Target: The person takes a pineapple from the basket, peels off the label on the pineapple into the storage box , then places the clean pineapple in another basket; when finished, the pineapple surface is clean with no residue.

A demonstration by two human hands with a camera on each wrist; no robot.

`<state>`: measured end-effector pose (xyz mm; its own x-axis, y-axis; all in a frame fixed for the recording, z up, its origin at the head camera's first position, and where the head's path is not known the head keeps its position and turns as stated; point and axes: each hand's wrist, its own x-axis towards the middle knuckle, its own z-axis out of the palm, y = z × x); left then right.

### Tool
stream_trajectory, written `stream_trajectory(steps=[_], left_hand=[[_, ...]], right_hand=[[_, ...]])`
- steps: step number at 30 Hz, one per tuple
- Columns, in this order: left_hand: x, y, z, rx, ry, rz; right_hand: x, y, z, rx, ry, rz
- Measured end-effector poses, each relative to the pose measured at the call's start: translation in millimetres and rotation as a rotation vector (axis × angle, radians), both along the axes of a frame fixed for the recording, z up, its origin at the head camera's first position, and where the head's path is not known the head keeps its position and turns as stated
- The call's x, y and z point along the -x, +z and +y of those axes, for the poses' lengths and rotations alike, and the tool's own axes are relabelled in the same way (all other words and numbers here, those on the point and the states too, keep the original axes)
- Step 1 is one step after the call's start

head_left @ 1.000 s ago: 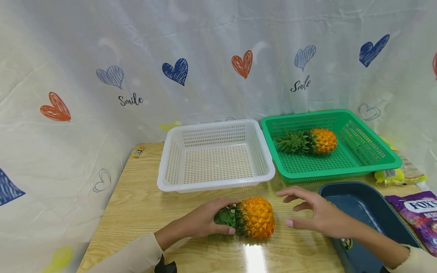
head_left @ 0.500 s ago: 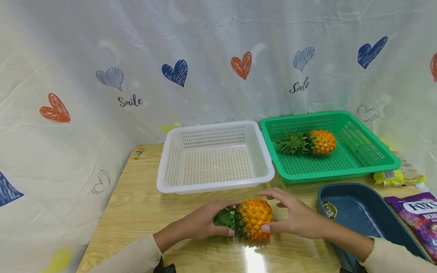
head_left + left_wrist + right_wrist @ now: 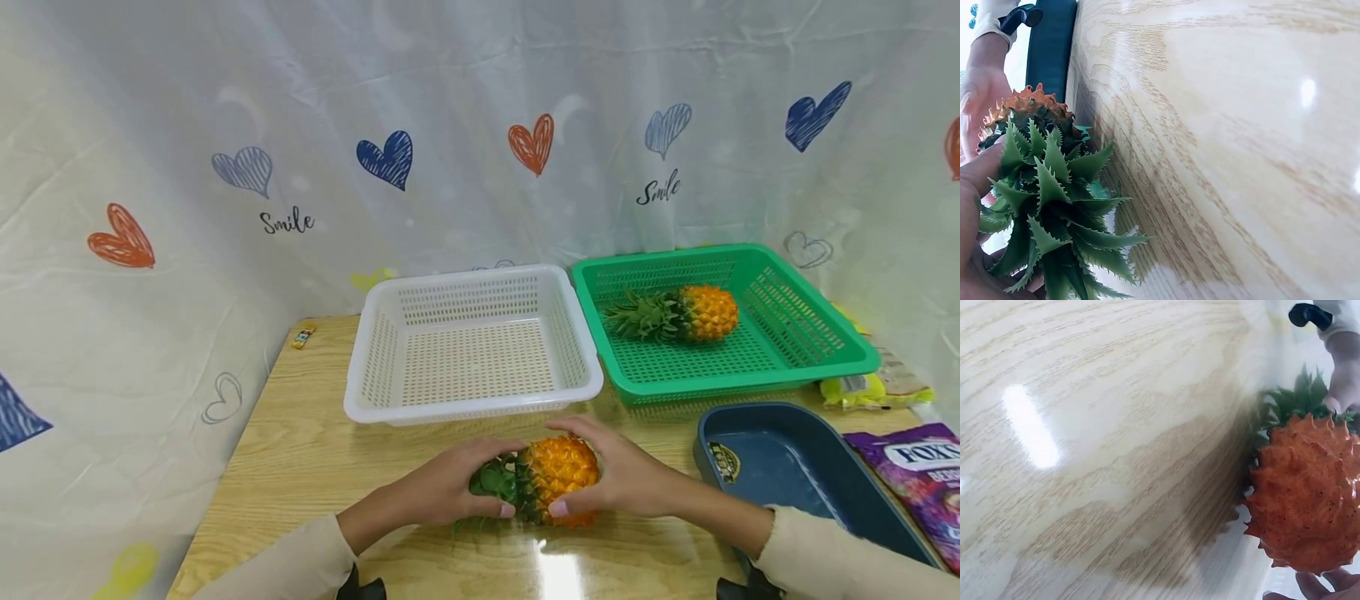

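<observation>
An orange pineapple [image 3: 561,477] with a green leafy crown lies on its side on the wooden table, crown toward the left. My left hand [image 3: 447,486] grips the crown, its thumb on the near side and fingers on the far side. Around the orange body curls my right hand [image 3: 617,475], the thumb on the front and a finger over the far edge. In the left wrist view the spiky leaves [image 3: 1054,219] of the crown sit against the left thumb. The rounded orange base [image 3: 1307,494] fills the right side of the right wrist view, with right fingertips below it.
Behind the hands stand a white basket [image 3: 472,410] and a green basket [image 3: 750,377] holding another pineapple [image 3: 708,312]. A dark blue tray [image 3: 780,467] lies to the right, beside a purple Fox's bag [image 3: 915,475]. A small yellow wrapper [image 3: 303,337] sits at the back left.
My right hand has moved left from beside the blue tray and taken hold of the pineapple's orange body. The left hand keeps its grip on the crown, and the pineapple has barely moved.
</observation>
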<state>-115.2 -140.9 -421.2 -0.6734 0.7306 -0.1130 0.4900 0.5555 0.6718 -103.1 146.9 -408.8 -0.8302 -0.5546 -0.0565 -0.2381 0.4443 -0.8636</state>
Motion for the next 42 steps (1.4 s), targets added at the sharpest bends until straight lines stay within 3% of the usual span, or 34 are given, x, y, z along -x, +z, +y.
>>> stream_trajectory(steps=[5,15,21,42], left_hand=[[-0.2,-0.5,-0.3,-0.006,-0.002,0.008],[0.4,-2.7,-1.7,-0.014,0.001,-0.005],[1.0,-2.4,-1.2,-0.020,-0.005,-0.018],[1.1,1.4,-0.4,-0.017,0.008,-0.056]], right_hand=[[2.3,-2.6,-6,-0.001,0.018,-0.029],[3.5,-13.6,-12,-0.012,0.043,0.027],[3.8,-15.0,-12,0.014,0.043,-0.001],[4.1,-19.5,-12,0.017,0.048,0.114]])
